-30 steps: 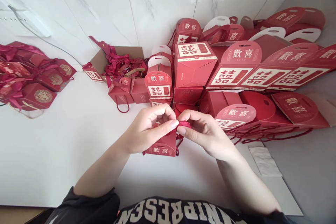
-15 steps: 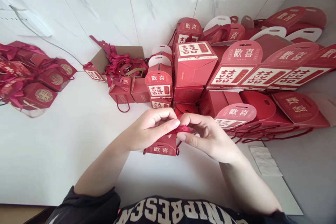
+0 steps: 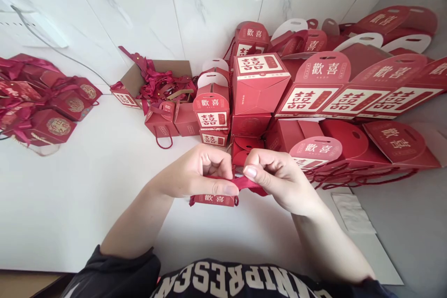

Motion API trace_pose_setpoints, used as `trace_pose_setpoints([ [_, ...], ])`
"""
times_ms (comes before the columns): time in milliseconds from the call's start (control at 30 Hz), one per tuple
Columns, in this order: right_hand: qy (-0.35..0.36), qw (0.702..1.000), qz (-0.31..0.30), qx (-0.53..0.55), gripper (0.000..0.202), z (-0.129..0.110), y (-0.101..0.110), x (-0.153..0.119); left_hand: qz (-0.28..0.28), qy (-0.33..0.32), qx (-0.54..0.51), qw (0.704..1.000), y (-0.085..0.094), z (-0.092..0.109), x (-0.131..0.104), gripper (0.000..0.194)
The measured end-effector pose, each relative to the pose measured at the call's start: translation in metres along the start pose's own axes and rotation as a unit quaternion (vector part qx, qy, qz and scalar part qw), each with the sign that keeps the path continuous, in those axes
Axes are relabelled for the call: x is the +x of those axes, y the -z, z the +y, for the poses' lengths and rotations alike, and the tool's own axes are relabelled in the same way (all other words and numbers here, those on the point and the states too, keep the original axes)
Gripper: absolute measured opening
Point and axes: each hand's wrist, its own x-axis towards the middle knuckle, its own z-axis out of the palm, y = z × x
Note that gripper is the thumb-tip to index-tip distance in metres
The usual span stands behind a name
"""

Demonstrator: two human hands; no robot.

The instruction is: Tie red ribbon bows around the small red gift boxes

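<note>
Pinching red ribbon (image 3: 245, 183), both hands (image 3: 195, 172) (image 3: 284, 181) nearly closed.

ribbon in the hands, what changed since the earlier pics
The ribbon, bunched between the fingertips before, now stretches across a small gap: the left thumb has moved toward the person, the right hand slightly rightward. Both hands keep hold. The stacked boxes stayed put.

Left hand (image 3: 199, 174) and right hand (image 3: 282, 180) pulled slightly apart; red ribbon (image 3: 245, 183) (bunched before) now stretched between.
</note>
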Motion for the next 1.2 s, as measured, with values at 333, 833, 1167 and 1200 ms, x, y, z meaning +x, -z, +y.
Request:
trace_pose_setpoints([
  [333,-0.031,0.998,0.005,-0.048,0.035,-0.006,-0.001,-0.001,-0.057,0.066,0.018,0.996,-0.001,-0.005,0.001,0.026],
  [833,-0.135,0.988,-0.040,-0.059,0.048,-0.008,0.007,-0.003,-0.259,0.119,0.074,0.956,0.029,-0.001,-0.006,0.018],
  [1167,-0.145,0.978,-0.148,-0.035,0.034,-0.015,0.023,-0.006,-0.224,0.059,0.070,0.970,0.042,0.000,-0.014,0.019],
  [1200,-0.150,0.975,-0.159,-0.033,0.031,-0.017,0.025,-0.007,-0.230,0.054,0.075,0.969,0.044,-0.001,-0.014,0.019],
])
